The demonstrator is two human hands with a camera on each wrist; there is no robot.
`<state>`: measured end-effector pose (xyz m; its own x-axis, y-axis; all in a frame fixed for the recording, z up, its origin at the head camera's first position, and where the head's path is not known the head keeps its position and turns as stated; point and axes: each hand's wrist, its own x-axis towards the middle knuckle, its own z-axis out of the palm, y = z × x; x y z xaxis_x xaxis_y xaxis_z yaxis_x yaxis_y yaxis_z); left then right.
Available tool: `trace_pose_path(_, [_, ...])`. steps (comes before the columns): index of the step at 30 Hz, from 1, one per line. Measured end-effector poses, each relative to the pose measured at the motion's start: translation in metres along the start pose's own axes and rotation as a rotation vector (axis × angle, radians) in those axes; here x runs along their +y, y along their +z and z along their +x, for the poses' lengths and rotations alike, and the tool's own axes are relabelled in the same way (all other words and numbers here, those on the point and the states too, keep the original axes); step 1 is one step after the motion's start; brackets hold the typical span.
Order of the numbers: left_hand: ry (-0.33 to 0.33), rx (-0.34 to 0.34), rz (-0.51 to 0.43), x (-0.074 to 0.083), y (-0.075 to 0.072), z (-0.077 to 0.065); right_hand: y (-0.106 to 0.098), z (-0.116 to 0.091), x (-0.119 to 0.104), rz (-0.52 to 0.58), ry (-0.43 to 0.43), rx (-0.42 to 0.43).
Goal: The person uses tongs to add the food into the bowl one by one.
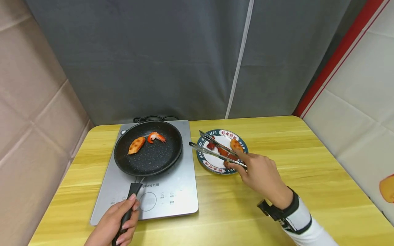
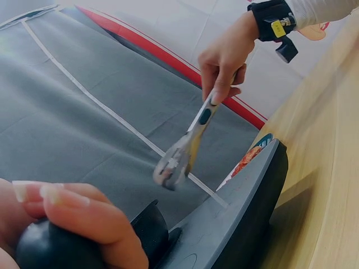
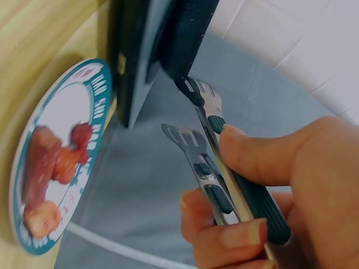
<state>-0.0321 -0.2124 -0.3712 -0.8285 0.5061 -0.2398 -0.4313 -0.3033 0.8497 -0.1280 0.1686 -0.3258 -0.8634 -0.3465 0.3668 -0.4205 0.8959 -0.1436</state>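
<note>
My left hand [image 1: 118, 222] grips the black handle of the frying pan [image 1: 147, 162], which sits on the induction cooktop [image 1: 181, 201]. Inside the pan lie a browned oval piece of food [image 1: 136, 145] and a red-and-white shrimp [image 1: 156, 137]. With fingers and thumb, my right hand [image 1: 261, 172] holds metal tongs [image 3: 224, 174], their two arms spread and nothing between the tips. In the head view the tongs overlap the plate [image 1: 209, 164]; the right wrist view shows them above it. Several pieces of food [image 3: 42, 162], red and browned, lie on that plate.
The wooden table [image 1: 307, 191] carries the cooktop at left and the plate right of it. A black cable [image 1: 154, 118] lies behind the cooktop. A grey curtain [image 1: 154, 68] closes off the back, with padded pale walls [image 1: 34, 130] at the sides.
</note>
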Motion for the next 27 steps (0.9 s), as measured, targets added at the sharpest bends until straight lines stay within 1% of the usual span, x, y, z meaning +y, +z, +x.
trace_pose_path(3, [-0.004, 0.012, 0.003, 0.0, 0.001, -0.001, -0.002, -0.005, 0.008, -0.034, 0.023, -0.029])
trace_pose_path(7, [-0.018, 0.051, 0.023, 0.001, 0.002, -0.001, -0.003, -0.012, 0.019, -0.082, 0.064, -0.059])
trace_pose_path(10, [-0.02, 0.067, 0.036, 0.002, 0.003, -0.001, -0.002, -0.017, 0.025, -0.11, 0.094, -0.082])
trace_pose_path(14, [-0.017, 0.068, 0.032, 0.001, 0.002, -0.001, 0.002, -0.022, 0.031, -0.127, 0.117, -0.096])
trace_pose_path(18, [-0.028, 0.076, 0.022, 0.001, 0.003, -0.001, 0.006, -0.025, 0.038, -0.141, 0.135, -0.098])
trace_pose_path(27, [-0.015, 0.058, 0.019, 0.001, 0.003, -0.002, 0.012, -0.026, 0.046, -0.143, 0.142, -0.11])
